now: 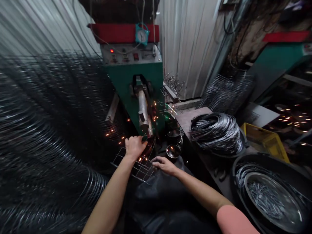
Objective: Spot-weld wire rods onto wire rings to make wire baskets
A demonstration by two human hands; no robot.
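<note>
A wire grid (140, 169) of crossed metal rods is held at a slant below the machine's metal welding arm (143, 112). My left hand (135, 148) is closed at the grid's far side, close under the arm's tip. What its fingers grip is hidden. At the grid's right edge, my right hand (164, 164) pinches the wire between thumb and fingers. Orange sparks (143, 159) fly around both hands and the tip. The green spot welding machine (124, 78) stands straight ahead with its red lamp lit.
Tall stacks of wire rings and grids (60, 136) crowd the left side. On the right, a bench (192, 118) bears a basin of curved wires (216, 133). Nearer is a black tub (235, 169) holding a metal bowl of short rods (265, 198). Behind stands a yellow crate (265, 141).
</note>
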